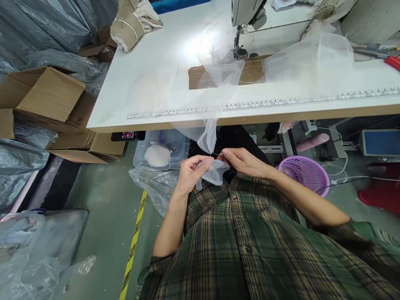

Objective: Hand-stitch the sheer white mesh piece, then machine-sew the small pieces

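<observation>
Over my lap, just past the table's front edge, my left hand (191, 173) pinches a small piece of sheer white fabric (215, 174) between thumb and fingers. Close beside it, my right hand (240, 160) is closed, its fingertips at the fabric's upper edge. Something thin and dark shows at those fingertips, too small to name. Another strip of sheer white fabric (208, 135) hangs over the table edge right above both hands. It runs back up to the sewing machine (239, 41), whose needle area stands over the table.
A printed ruler runs along the front of the white table (134, 89). More sheer fabric (308, 66) lies at the right. Below are a clear plastic bin (137, 154) and a purple basket (312, 173). Cardboard boxes (50, 93) stand at the left.
</observation>
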Available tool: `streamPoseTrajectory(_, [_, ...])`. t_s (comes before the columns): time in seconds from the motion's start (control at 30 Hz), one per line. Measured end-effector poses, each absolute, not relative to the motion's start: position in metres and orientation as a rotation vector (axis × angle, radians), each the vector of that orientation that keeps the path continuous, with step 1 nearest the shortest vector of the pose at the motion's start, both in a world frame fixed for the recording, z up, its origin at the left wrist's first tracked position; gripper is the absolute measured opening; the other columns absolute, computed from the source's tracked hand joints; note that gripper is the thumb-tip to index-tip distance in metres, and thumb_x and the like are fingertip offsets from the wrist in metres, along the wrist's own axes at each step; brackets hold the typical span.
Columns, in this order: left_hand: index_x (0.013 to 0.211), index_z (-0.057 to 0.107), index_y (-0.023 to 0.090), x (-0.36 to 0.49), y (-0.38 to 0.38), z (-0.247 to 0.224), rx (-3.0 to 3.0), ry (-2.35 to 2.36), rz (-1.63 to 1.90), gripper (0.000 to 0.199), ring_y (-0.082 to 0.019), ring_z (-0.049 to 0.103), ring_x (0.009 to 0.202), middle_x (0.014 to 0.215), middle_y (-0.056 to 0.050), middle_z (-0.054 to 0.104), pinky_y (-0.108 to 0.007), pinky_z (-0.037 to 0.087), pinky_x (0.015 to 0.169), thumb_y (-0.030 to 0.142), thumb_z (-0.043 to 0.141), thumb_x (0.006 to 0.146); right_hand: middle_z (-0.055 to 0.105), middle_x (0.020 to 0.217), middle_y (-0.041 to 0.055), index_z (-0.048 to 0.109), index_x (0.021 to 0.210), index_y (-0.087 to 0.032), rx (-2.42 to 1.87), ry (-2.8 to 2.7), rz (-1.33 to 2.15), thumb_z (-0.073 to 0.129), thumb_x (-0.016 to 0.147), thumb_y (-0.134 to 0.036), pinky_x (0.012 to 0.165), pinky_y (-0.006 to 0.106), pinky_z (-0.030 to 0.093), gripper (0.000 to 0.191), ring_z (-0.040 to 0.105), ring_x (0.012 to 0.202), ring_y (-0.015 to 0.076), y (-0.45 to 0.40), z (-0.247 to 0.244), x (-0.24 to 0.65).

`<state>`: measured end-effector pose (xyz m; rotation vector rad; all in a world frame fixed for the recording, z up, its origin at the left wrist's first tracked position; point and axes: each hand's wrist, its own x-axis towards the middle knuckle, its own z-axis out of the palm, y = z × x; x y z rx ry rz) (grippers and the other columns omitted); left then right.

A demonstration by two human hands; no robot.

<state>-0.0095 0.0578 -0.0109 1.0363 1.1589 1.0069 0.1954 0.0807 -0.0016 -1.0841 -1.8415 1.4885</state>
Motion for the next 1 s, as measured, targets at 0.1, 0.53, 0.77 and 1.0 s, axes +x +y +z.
streamPoseTrajectory(0.1, [0.083, 0.077, 0.019, -0.011, 0.058, -0.010, 1.071, 1.154, 0.999, 0.026, -0.014, 0.064, 0.067, 0.076, -0.003, 0.074, -0.026, 0.051, 0.067, 0.041, 0.083, 0.071, 0.041, 0.061, -0.0039, 0.056, 0.074, -0.017, -1.044, -1.945, 1.441, 0.033, 0.100, -0.054, 0.056, 0.026, 0.029, 0.051, 0.035, 0.058, 0.0100, 0.087, -0.003, 0.188])
streamPoseTrajectory(0.53, [0.076, 0.074, 0.016, -0.011, 0.059, -0.006, 1.024, 1.170, 0.978, 0.027, -0.012, 0.060, 0.061, 0.069, -0.002, 0.069, -0.022, 0.048, 0.058, 0.041, 0.083, 0.069, 0.044, 0.061, -0.0034, 0.049, 0.071, -0.019, -1.103, -1.977, 1.285, 0.034, 0.100, -0.056, 0.057, 0.026, 0.027, 0.050, 0.036, 0.057, 0.0102, 0.081, -0.009, 0.181])
streamPoseTrajectory(0.77, [0.076, 0.074, 0.016, -0.011, 0.060, -0.005, 1.042, 1.159, 0.925, 0.029, -0.011, 0.057, 0.057, 0.065, -0.002, 0.067, -0.022, 0.044, 0.053, 0.043, 0.082, 0.069, 0.044, 0.062, -0.0032, 0.053, 0.073, -0.019, -1.071, -1.763, 1.403, 0.032, 0.095, -0.069, 0.055, 0.026, 0.029, 0.059, 0.037, 0.057, 0.0103, 0.081, -0.017, 0.175])
streamPoseTrajectory(1.0, [0.086, 0.075, 0.016, -0.024, 0.086, -0.013, 1.085, 1.093, 0.759, 0.031, -0.010, 0.056, 0.050, 0.062, -0.003, 0.068, -0.020, 0.039, 0.045, 0.044, 0.080, 0.072, 0.061, 0.064, -0.0013, 0.061, 0.079, -0.016, -0.953, -1.468, 1.838, 0.073, 0.074, -0.062, 0.042, 0.023, 0.027, 0.048, 0.036, 0.046, 0.0058, 0.080, -0.048, 0.183])
